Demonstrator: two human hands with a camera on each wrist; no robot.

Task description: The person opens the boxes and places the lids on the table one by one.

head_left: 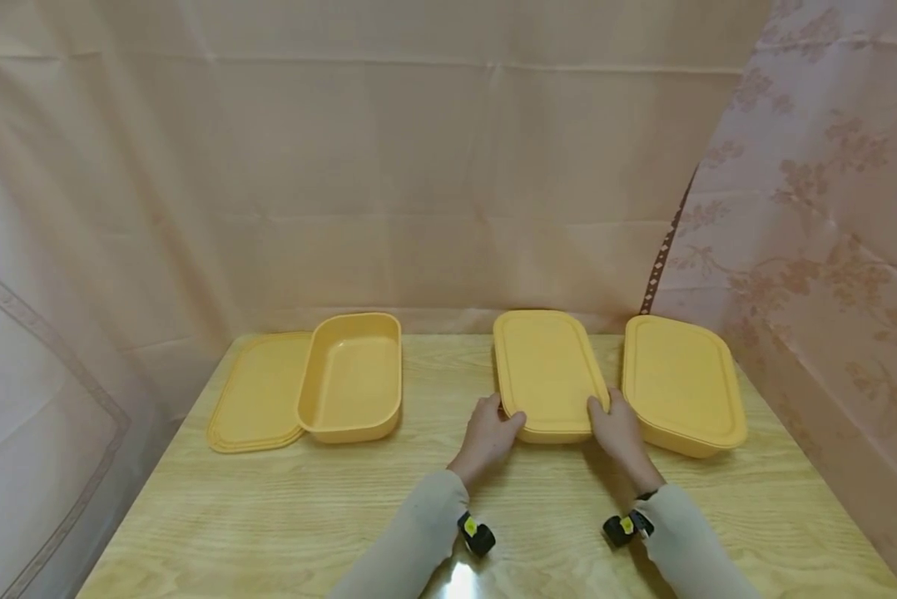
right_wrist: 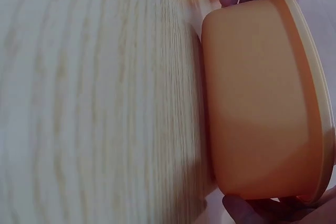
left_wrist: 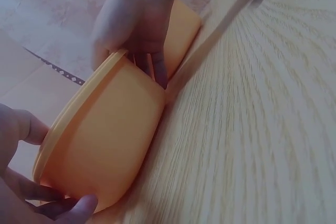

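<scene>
Both hands hold a yellow lidded food container [head_left: 549, 370] by its two near corners. My left hand [head_left: 488, 434] has its thumb on the lid's edge and its fingers around the left side. Opposite it, my right hand [head_left: 619, 428] lays its thumb on the lid's right edge, fingers down along the side wall. The lid sits flat over the whole rim. In the left wrist view the container's near wall [left_wrist: 110, 129] shows between the two hands, its base close over the table. The right wrist view shows the same wall [right_wrist: 257, 98], gripped at both ends.
Just right of the held container stands a second lidded yellow container [head_left: 684, 383]. To the left is an uncovered yellow container [head_left: 349, 433], overlapping a loose yellow lid [head_left: 257, 399] on the wooden table [head_left: 284, 516]. A beige curtain [head_left: 389, 166] hangs behind the table.
</scene>
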